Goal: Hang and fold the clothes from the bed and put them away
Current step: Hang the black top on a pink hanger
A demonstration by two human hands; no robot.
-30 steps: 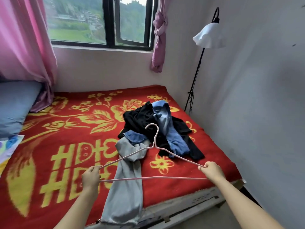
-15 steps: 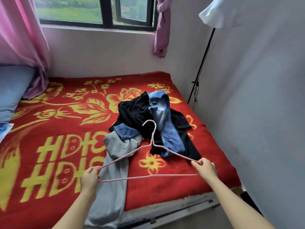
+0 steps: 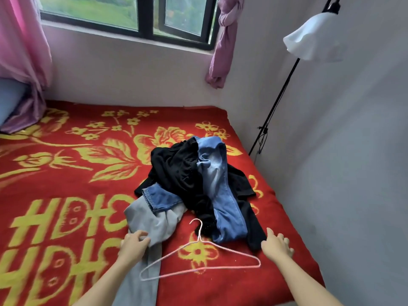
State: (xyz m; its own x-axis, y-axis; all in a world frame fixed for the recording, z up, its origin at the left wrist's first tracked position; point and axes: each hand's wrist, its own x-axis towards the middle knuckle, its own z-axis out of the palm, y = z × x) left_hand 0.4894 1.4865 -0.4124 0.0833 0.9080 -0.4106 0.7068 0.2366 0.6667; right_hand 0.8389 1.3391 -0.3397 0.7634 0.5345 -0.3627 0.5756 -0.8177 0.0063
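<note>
Pink hanger (image 3: 199, 239) lies near-side on bed (image 3: 66, 173), its left end over grey garment (image 3: 154, 219) that left hand (image 3: 133, 245) grips; right hand (image 3: 277, 245) open, empty, beside black garment (image 3: 176, 168): a tug on grey cld drag hanger off bed.

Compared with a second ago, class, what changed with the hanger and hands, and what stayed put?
Both hands let go of the pink hanger, which dropped flat onto the red blanket, one end over the grey garment. The left hand moved onto the grey garment; the right hand hovers open beside the black garment. The clothes pile stayed put.
</note>
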